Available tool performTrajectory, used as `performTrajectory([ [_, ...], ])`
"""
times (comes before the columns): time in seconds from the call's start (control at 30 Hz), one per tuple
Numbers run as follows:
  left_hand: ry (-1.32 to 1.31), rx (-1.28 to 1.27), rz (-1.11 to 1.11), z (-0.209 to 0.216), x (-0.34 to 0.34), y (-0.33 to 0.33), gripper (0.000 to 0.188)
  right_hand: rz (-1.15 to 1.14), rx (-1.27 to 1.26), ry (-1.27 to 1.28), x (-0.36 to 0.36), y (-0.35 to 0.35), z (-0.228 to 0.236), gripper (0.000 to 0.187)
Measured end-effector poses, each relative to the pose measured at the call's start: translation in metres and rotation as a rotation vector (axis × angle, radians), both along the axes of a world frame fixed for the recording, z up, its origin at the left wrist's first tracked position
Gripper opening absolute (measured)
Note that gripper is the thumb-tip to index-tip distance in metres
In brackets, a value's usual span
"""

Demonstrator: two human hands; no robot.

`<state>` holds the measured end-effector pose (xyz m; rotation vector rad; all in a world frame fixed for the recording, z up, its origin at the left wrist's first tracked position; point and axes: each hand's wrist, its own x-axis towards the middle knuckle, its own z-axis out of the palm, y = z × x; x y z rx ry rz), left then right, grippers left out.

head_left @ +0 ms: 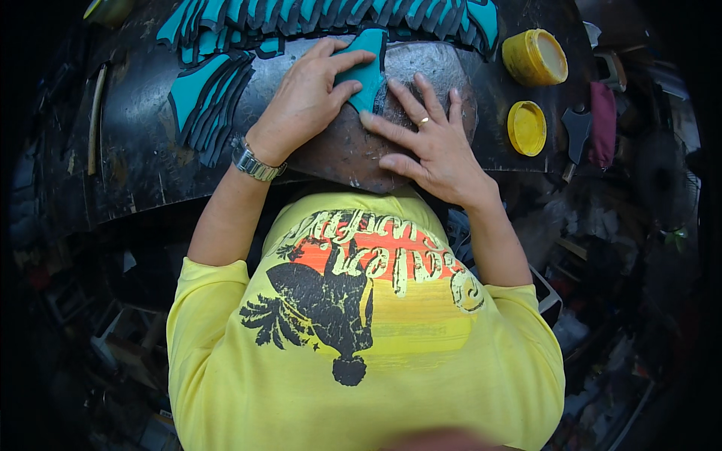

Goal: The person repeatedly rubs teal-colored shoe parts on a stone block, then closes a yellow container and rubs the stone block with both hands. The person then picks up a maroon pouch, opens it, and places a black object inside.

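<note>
A teal, black-edged cut piece (365, 71), which looks like a shoe-upper part, lies on a smooth grey-brown slab (338, 146) in front of me. My left hand (304, 98) rests over its left side, thumb and index finger stretched apart on the teal face. From the right, my right hand (432, 146) lies on the slab with its fingers spread. Its index fingertip touches the piece's narrow lower end. A ring is on my right hand, and a metal watch (256, 161) is on my left wrist.
Overlapping teal pieces (331, 15) line the table's far side; a smaller fanned stack (207, 101) lies left. On the right stand a yellow tub (534, 59) and its yellow lid (526, 128), beside a dark flat-bladed tool (576, 134) and maroon cloth (602, 124). A thin stick (96, 120) lies far left.
</note>
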<state>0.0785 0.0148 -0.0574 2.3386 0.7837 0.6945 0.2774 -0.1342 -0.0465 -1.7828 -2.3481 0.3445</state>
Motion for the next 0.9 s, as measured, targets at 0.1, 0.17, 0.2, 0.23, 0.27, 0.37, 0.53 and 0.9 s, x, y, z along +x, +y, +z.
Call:
performTrajectory([
  [0.1,-0.010,-0.066,-0.008,0.001,0.000,0.001,0.041,-0.001,0.034,0.135,0.004,0.001,0.003,0.050],
  [0.17,-0.006,-0.048,-0.023,0.002,0.000,0.002,0.041,-0.078,0.119,0.159,0.008,0.009,0.000,0.052],
  [0.2,-0.009,-0.032,-0.030,0.002,0.000,0.002,0.041,-0.096,0.110,0.093,0.008,0.013,-0.003,0.054],
  [0.23,-0.001,-0.026,-0.028,0.002,0.000,0.003,0.042,-0.130,0.126,0.047,0.007,0.018,-0.007,0.056],
  [0.27,0.007,-0.020,-0.027,0.002,0.000,0.004,0.042,-0.169,0.092,-0.015,0.005,0.020,-0.010,0.058],
  [0.37,-0.002,-0.024,-0.025,0.004,0.000,0.004,0.040,-0.109,0.182,-0.090,0.002,0.017,-0.012,0.060],
  [0.53,-0.006,-0.072,-0.020,0.023,0.004,0.004,0.037,0.026,0.113,0.018,0.000,-0.006,0.000,0.055],
  [0.9,-0.165,0.062,-0.247,0.057,0.131,0.095,0.034,-0.442,0.600,0.713,0.028,-0.007,-0.022,0.046],
])
